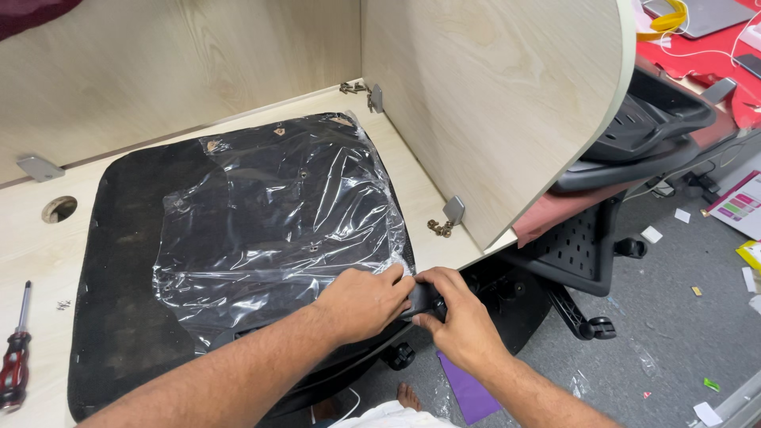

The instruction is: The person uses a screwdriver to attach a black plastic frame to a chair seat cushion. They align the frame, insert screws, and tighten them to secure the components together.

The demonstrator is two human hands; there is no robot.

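1. While both hands meet at the near right corner of the seat (pixel 127 261), the left hand (pixel 361 301) lies on the edge of the plastic wrap (pixel 277 214) with its fingers curled down, and the right hand (pixel 460 321) has its fingers clamped on a small black part (pixel 424 299) at that corner.
2. The seat lies flat on the bench (pixel 32 246), its right half under the wrap; pressing down with the left hand looks wise, so it does not slide off the near edge.
3. A firm pinch close to the corner seems best, since thin wrap tears unevenly.
4. The screwdriver (pixel 16 357) lies well apart at the near left, with small screws (pixel 63 303) beside it.
5. An office chair (pixel 626 150) stands just right of the divider (pixel 491 103).
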